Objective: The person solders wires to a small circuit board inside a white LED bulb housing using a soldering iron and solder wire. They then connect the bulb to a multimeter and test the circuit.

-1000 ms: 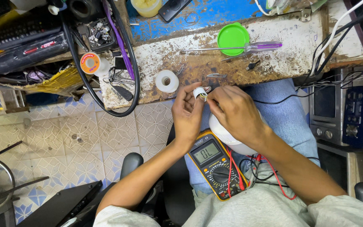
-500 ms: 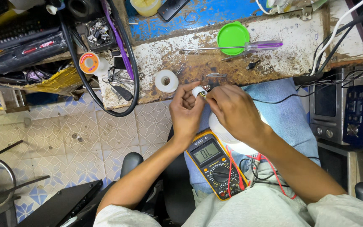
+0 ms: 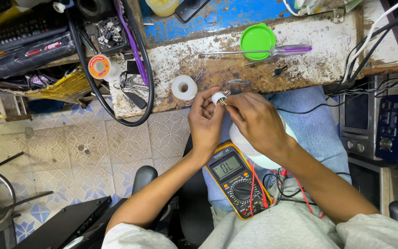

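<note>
My left hand (image 3: 207, 119) and my right hand (image 3: 254, 121) meet in front of the bench edge. Between their fingertips I hold a small white cylindrical part (image 3: 218, 97) with thin metal leads sticking out. The left fingers pinch its body; the right fingers touch the leads. A white rounded bulb-like shell (image 3: 263, 159) lies on my lap, mostly hidden under my right wrist. A yellow multimeter (image 3: 236, 178) with red and black leads rests on my lap below my hands.
A worn workbench (image 3: 194, 62) carries a white tape roll (image 3: 184, 87), a green lid (image 3: 257, 41), a purple-handled screwdriver (image 3: 272, 50), a solder spool (image 3: 99, 67) and a black cable loop (image 3: 145, 87). Electronic boxes (image 3: 383, 124) stand at the right. Tiled floor (image 3: 70, 152) lies at the left.
Both hands have stayed at the same spot by the bench edge. Only the fingertips have shifted slightly on the small white part.
</note>
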